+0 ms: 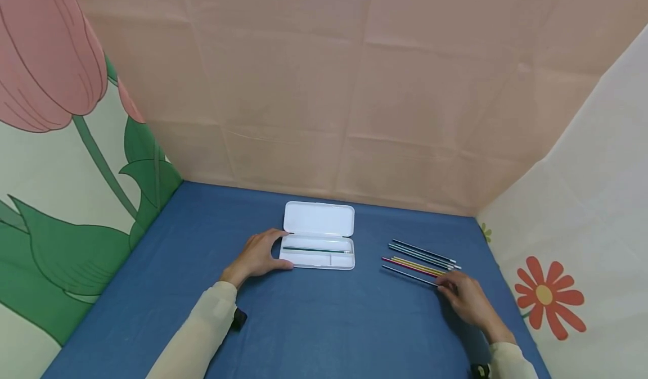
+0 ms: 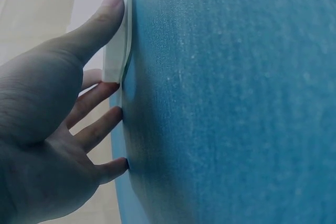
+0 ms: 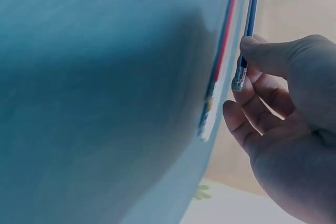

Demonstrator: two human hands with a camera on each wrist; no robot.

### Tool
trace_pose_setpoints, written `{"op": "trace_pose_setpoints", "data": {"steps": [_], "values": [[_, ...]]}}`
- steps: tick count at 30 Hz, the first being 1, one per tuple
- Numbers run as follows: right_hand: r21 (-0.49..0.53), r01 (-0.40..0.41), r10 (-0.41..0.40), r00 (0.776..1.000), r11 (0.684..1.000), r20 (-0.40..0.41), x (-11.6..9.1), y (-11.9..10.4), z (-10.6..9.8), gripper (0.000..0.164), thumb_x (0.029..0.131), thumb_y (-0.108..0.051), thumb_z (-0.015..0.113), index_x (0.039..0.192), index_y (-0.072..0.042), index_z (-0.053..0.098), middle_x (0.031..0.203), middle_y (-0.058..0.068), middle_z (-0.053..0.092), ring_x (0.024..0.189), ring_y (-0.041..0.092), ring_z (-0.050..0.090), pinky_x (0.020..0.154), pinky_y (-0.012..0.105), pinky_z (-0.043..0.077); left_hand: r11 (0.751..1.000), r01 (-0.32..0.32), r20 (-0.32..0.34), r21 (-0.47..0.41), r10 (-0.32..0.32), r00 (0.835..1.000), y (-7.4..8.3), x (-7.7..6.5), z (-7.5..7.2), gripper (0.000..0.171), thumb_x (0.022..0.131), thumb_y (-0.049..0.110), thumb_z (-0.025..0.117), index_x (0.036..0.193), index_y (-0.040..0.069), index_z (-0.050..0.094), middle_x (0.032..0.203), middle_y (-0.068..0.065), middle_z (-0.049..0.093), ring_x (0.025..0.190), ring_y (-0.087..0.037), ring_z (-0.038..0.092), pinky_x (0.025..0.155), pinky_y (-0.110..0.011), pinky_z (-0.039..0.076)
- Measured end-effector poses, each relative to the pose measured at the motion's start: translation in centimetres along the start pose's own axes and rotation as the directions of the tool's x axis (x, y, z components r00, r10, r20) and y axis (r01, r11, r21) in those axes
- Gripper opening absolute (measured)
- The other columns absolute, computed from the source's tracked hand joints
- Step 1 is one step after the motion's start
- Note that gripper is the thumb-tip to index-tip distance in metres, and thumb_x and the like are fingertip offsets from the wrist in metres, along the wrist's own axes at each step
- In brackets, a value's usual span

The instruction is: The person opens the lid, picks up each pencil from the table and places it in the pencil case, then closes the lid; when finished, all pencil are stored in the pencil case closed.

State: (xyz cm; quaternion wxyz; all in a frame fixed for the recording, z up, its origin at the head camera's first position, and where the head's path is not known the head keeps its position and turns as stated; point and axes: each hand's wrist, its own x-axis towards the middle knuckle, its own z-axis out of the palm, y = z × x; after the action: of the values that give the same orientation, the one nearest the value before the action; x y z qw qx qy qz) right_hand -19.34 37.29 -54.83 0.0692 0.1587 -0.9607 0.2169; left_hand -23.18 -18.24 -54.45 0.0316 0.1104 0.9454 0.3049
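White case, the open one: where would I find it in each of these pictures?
Head: the white case lies open just below the middle, its left end at the left hand.
Left wrist: partly visible, at the top, left of centre.
Right wrist: not in it.
Shared landmark: the blue table, seen in all three.

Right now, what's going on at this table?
A person is at a blue surface. Their left hand grips the left end of an open white case, which has a green pencil lying in it. Their right hand pinches a dark blue pencil near one end. The other pencils, red and yellow among them, lie to the right of the case.
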Motion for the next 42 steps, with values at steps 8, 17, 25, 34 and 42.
{"op": "trace_pose_setpoints", "data": {"steps": [8, 17, 25, 34, 42], "values": [[0.01, 0.093, -0.093, 0.995, 0.996, -0.025, 2.0, -2.2, -0.3, 0.017, 0.099, 0.001, 0.083, 0.105, -0.015, 0.085, 0.099, -0.006, 0.076, 0.087, 0.004, 0.065, 0.074, 0.032, 0.058, 1.0, -0.005, -0.005, 0.001, 0.005, 1.0, 0.1, 0.0, -0.1, 0.089, 0.089, 0.044, 0.098, 0.16, 0.008, 0.06, 0.165, -0.021, 0.061, 0.153, -0.048, 0.057, 0.128, -0.071, 0.044], [0.09, 0.193, -0.193, 0.981, 0.977, 0.001, 4.6, -4.1, 0.6, 0.015, 0.101, 0.004, 0.079, 0.108, -0.008, 0.084, 0.099, -0.004, 0.073, 0.084, 0.0, 0.058, 0.072, 0.027, 0.055, 1.0, 0.006, 0.004, 0.006, -0.006, 1.0, -0.1, 0.2, 0.1, 0.09, 0.089, 0.046, 0.097, 0.162, 0.009, 0.059, 0.167, -0.02, 0.06, 0.155, -0.047, 0.055, 0.13, -0.071, 0.041], [0.112, 0.248, -0.25, 0.968, 0.962, 0.001, 6.6, -6.2, 1.8, 0.014, 0.101, 0.002, 0.08, 0.109, -0.008, 0.085, 0.1, -0.001, 0.075, 0.088, 0.006, 0.064, 0.076, 0.03, 0.057, 1.0, 0.01, 0.007, 0.008, -0.01, 1.0, -0.2, 0.3, 0.3, 0.09, 0.089, 0.046, 0.098, 0.162, 0.01, 0.059, 0.165, -0.019, 0.061, 0.154, -0.047, 0.056, 0.129, -0.071, 0.042], [0.141, 0.266, -0.273, 0.961, 0.954, 0.033, 8.9, -8.6, 3.7, 0.011, 0.102, 0.002, 0.08, 0.107, -0.005, 0.084, 0.099, 0.0, 0.075, 0.088, 0.009, 0.063, 0.077, 0.031, 0.056, 1.0, 0.013, 0.008, 0.009, -0.013, 1.0, -0.2, 0.3, 0.2, 0.09, 0.088, 0.046, 0.099, 0.161, 0.01, 0.06, 0.165, -0.019, 0.062, 0.155, -0.048, 0.056, 0.129, -0.071, 0.043], [0.14, 0.269, -0.279, 0.959, 0.953, 0.053, 10.4, -10.8, 4.5, 0.01, 0.103, -0.001, 0.078, 0.109, -0.005, 0.085, 0.1, 0.001, 0.076, 0.089, 0.011, 0.062, 0.078, 0.032, 0.055, 1.0, 0.026, 0.006, 0.009, -0.026, 1.0, -0.1, 0.2, 0.2, 0.09, 0.088, 0.044, 0.099, 0.162, 0.01, 0.06, 0.165, -0.019, 0.061, 0.155, -0.047, 0.056, 0.129, -0.071, 0.043]]}}
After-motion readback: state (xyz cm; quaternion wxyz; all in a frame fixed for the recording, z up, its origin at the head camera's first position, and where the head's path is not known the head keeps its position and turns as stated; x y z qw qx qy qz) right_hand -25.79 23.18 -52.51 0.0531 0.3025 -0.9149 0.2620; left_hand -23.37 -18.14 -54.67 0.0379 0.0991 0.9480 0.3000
